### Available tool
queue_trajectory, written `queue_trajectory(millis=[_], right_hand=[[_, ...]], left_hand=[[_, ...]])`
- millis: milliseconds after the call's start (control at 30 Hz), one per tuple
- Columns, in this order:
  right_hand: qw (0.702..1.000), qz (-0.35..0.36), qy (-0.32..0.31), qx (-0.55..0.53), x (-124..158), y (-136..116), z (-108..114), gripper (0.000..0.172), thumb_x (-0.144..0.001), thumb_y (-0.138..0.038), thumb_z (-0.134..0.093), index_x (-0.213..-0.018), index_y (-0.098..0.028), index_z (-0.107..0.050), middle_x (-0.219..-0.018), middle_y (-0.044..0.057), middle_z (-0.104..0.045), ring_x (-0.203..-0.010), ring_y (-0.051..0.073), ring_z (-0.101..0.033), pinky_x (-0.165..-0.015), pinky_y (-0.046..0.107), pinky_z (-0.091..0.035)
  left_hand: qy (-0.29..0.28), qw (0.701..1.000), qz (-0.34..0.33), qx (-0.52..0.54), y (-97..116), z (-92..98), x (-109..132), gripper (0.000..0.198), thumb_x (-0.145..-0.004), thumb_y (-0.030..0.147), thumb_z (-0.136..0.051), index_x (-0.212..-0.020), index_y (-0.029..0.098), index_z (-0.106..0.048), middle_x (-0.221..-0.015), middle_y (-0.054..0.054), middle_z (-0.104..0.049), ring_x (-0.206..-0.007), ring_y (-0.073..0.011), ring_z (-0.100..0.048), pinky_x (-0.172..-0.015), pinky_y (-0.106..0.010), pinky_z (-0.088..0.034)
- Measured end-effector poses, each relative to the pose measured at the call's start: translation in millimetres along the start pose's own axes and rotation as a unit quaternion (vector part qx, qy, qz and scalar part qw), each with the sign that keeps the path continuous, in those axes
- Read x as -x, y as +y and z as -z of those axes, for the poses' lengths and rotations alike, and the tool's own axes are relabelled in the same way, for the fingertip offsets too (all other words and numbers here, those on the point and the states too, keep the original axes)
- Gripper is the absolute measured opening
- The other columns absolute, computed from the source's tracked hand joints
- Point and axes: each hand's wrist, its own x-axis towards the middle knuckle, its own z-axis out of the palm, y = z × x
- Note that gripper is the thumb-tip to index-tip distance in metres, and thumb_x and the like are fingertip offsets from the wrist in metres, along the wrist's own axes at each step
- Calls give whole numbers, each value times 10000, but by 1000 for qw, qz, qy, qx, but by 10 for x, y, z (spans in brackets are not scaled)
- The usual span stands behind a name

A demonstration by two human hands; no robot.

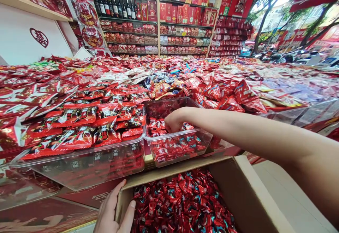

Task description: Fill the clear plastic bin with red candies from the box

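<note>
My left hand point(116, 210) grips the left corner of an open cardboard box point(254, 194), thumb inside and fingers outside its wall. The box holds a heap of red wrapped candies point(180, 204) with blue-green marks. Across it, my right hand point(176, 119) reaches down into a clear plastic bin point(182, 134), where similar small red wrapped candies point(157, 124) lie low, well below the rim. The right hand is closed, its fingers curled down among the candies. The fingertips are hidden, so what they hold does not show.
Left of the bin stands a clear bin point(87, 155) heaped with red-and-black packets point(79, 116). Red pyramid-shaped packets point(243, 93) lie behind and right. Many candy piles stretch back to shelves point(159, 24) with wine bottles point(116, 8) and red boxes. Tiled floor point(286, 183) shows at right.
</note>
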Motion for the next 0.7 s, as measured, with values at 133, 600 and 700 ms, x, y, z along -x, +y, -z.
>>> queue_trajectory(millis=[133,600,700], right_hand=[[1000,-11,3,19,-55,23,-19,431,-497,-325,-693,-822,-44,-664,-744,99,-622,-705,212,-553,-632,304,-411],[983,-37,180,6,182,-69,129,342,-683,-334,-568,-882,-65,-638,-829,99,-617,-736,157,-539,-627,238,-380],[957,-9,290,-14,639,-237,152,313,-736,-298,-515,-906,-56,-618,-825,78,-598,-795,161,-528,-682,258,-367]], left_hand=[[6,1000,-4,3,2,-6,-7,526,-696,481,-475,-1175,278,-394,-1258,-54,-456,-1176,-256,-394,-980,-476,-314],[15,999,-30,-10,128,14,-28,488,-741,427,-444,-1181,221,-392,-1217,-87,-479,-1144,-242,-417,-975,-448,-306],[11,999,-37,-10,198,28,2,496,-751,405,-445,-1203,213,-375,-1228,-83,-476,-1138,-226,-429,-986,-416,-295]])
